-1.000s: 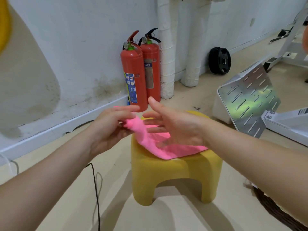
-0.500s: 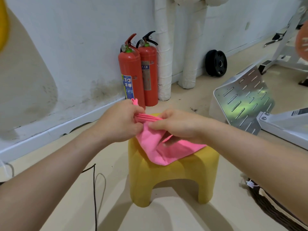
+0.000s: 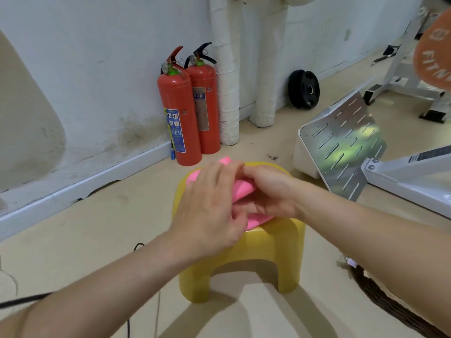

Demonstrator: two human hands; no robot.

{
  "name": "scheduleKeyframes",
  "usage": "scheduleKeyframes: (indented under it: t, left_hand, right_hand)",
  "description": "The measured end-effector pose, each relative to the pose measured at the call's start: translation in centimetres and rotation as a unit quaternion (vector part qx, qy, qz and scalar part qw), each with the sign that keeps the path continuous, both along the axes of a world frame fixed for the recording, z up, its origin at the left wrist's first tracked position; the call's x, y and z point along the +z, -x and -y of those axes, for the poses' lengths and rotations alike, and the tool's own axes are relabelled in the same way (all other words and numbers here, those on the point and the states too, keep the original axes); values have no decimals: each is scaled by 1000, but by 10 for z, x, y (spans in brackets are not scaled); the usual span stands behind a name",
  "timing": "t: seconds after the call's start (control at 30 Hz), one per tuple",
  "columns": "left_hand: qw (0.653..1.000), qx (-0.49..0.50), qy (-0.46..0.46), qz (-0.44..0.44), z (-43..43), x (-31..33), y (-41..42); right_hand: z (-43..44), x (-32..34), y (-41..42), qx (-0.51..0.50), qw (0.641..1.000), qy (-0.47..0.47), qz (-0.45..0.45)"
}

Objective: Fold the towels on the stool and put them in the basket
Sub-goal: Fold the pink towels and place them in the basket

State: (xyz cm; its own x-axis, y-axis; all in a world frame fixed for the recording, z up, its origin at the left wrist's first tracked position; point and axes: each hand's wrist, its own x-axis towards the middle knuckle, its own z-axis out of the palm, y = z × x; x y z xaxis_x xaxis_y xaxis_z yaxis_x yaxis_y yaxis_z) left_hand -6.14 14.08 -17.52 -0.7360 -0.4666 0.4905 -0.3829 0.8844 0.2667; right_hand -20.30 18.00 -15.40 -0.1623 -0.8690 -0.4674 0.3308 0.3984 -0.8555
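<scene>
**On the stool: both hands at the pink towel**

On the seat of the yellow plastic stool point(image 3: 268, 247) lies the pink cloth towel point(image 3: 244, 191), mostly covered by the person's two hands. The left hand point(image 3: 210, 206) is spread over the towel's left part, its fingers reaching to the far edge, where a pink corner sticks out. Whether it pinches the cloth or only presses on it cannot be told. The right hand point(image 3: 273, 191) comes in from the right with its fingers curled round a raised fold of the towel, and its fingertips meet those of the left hand. A strip of pink shows below both hands at the near edge of the seat. The stool stands on the beige floor point(image 3: 102, 215). The rim of a dark woven basket point(image 3: 385, 303) shows at the lower right, near the stool and apart from it. Two red fire extinguishers point(image 3: 179, 113) stand against the white wall beyond the stool.
</scene>
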Motion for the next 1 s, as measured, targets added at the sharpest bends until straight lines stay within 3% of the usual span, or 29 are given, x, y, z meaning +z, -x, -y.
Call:
scheduleKeyframes:
  t: [0.1,0.2,0.3,0.53,0.67,1.0]
  left_hand:
    - [997,52,28,55,-3,-15,1]
    - [995,75,-47,40,0,-16,2]
    - [992,84,-64,71,1,-18,1]
    - [974,88,-22,209,-5,-26,8]
    - [978,82,-33,191,-6,-28,8]
    - [991,31,-53,117,11,-34,-4]
  right_hand:
    - [2,-3,8,5,998,11,61]
    - [3,-3,12,-25,999,17,11]
    - [5,-3,23,-76,996,37,-20]
    - [2,-16,42,-56,973,-9,-224]
    - [-3,-22,42,28,947,-66,-313]
    - [0,-29,39,26,935,-39,-352]
